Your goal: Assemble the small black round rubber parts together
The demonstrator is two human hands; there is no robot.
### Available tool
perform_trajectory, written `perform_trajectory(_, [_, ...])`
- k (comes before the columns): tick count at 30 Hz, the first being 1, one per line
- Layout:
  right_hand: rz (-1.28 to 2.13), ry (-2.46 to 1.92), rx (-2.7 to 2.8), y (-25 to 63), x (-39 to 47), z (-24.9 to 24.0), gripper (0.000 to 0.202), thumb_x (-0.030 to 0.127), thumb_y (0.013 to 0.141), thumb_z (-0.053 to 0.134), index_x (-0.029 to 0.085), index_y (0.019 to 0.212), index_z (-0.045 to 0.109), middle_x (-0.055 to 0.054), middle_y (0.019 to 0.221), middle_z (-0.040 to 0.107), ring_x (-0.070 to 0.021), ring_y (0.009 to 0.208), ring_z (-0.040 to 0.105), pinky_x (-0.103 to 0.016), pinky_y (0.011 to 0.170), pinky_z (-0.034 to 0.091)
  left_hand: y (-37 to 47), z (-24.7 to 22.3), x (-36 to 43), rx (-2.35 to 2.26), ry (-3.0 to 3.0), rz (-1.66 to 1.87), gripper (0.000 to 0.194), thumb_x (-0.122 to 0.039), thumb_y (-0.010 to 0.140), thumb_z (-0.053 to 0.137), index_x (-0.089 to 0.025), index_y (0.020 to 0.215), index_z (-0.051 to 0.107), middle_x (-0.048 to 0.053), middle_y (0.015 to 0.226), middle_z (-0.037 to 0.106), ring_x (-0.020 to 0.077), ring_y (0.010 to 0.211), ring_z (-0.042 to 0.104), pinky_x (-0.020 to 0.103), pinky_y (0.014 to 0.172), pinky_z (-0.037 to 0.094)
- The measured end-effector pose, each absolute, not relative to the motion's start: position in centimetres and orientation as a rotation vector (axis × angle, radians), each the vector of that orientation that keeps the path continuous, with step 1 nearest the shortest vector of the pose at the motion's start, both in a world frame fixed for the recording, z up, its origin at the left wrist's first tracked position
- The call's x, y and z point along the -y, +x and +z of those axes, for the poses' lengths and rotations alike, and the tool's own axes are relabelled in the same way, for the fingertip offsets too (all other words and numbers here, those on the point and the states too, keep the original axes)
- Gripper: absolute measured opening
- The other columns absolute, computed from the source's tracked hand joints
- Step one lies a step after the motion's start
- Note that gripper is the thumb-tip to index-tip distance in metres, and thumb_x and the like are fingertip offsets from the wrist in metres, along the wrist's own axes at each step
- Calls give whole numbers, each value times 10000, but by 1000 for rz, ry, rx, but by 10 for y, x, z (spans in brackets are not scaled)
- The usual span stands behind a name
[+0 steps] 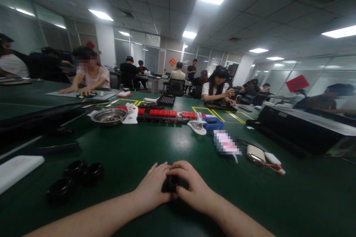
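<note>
Both of my hands meet over the green table (pixel 133 155), close to its near edge. Between them is a small black part (pixel 172 182) with a round opening on top; its exact kind I cannot make out. My left hand (pixel 151 184) presses against its left side, fingers bent around the far side. From the right, my right hand (pixel 193 189) curls over it, with the thumb at the near side and the fingers across the top. The palms and fingers hide much of the part. Several black rings (pixel 60 189) lie to the left of my left hand.
A white slab (pixel 18 170) lies at far left. Ahead are a metal bowl (pixel 109 116), a red strip (pixel 164 113), white clamps (pixel 198 125) and a blue bin (pixel 213 123). A power bank (pixel 256 154) and a large black case (pixel 303 127) lie right. Co-workers sit across the table.
</note>
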State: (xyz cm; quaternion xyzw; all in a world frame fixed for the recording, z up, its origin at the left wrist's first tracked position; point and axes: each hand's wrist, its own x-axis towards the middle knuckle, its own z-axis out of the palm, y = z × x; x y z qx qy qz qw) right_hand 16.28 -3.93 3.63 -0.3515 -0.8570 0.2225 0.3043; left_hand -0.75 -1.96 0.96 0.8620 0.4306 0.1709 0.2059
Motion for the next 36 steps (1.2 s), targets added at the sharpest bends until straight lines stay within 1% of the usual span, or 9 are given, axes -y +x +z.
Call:
perform_trajectory(4, [568, -1037, 2193, 164, 39, 36, 488, 79, 668, 524, 196, 1137, 455, -73, 1126, 504, -222, 1058, 447, -381, 917, 350, -9, 9, 19, -1196, 2404, 474, 544, -432, 642, 666, -210, 1117, 521, 85, 1250, 507, 291, 1218, 366, 514, 1026, 195])
perform_trajectory(8, [483, -1169, 2161, 162, 39, 35, 302, 215, 662, 654, 168, 938, 540, -74, 973, 531, -241, 935, 477, -394, 830, 392, -8, 9, 19, -1202, 2408, 471, 471, -400, 651, 655, -192, 1061, 555, 97, 1220, 529, 298, 1212, 373, 509, 1025, 204])
perform_trajectory(11, [545, -1053, 2250, 163, 39, 37, 265, 152, 679, 620, 190, 938, 579, -63, 1015, 528, -224, 979, 473, -366, 863, 380, -7, 8, 20, -1202, 2409, 479, 544, -373, 656, 648, -186, 1146, 504, 106, 1239, 513, 289, 1214, 371, 502, 1026, 208])
perform_trajectory(15, [724, -892, 2245, 166, 39, 38, 553, 66, 660, 558, 205, 1182, 438, -77, 1188, 470, -217, 1109, 422, -367, 944, 333, -8, 7, 19, -1199, 2402, 483, 598, -412, 645, 660, -206, 1176, 479, 100, 1269, 488, 289, 1220, 362, 515, 1030, 187])
perform_trajectory(21, [580, -1108, 2196, 164, 39, 37, 319, 126, 643, 617, 201, 944, 541, -51, 1006, 517, -224, 969, 473, -367, 863, 389, -9, 6, 18, -1189, 2403, 482, 530, -399, 657, 652, -200, 1131, 517, 85, 1239, 516, 289, 1221, 362, 504, 1032, 200])
perform_trajectory(24, [661, -919, 2272, 164, 40, 38, 430, 29, 632, 521, 211, 1021, 544, -51, 1081, 501, -204, 1038, 452, -336, 914, 357, -9, 6, 19, -1200, 2403, 489, 620, -394, 657, 658, -185, 1206, 458, 105, 1275, 482, 286, 1227, 351, 498, 1035, 197])
perform_trajectory(27, [678, -883, 2248, 165, 40, 37, 512, 47, 655, 514, 208, 1138, 464, -65, 1146, 482, -211, 1078, 433, -356, 936, 338, -8, 7, 19, -1204, 2403, 485, 619, -408, 649, 665, -177, 1189, 471, 110, 1272, 483, 294, 1223, 356, 513, 1030, 195])
perform_trajectory(32, [480, -1122, 2176, 163, 38, 32, 334, 205, 671, 647, 187, 972, 504, -56, 980, 522, -224, 927, 475, -363, 816, 397, -8, 9, 20, -1195, 2409, 478, 497, -413, 656, 651, -185, 1082, 538, 95, 1217, 530, 295, 1210, 373, 516, 1023, 207])
perform_trajectory(36, [440, -1130, 2204, 160, 40, 34, 205, 125, 674, 597, 177, 866, 546, -54, 934, 528, -213, 906, 478, -342, 809, 396, -8, 10, 20, -1192, 2408, 482, 512, -389, 659, 647, -190, 1114, 521, 94, 1222, 526, 291, 1213, 370, 508, 1023, 212])
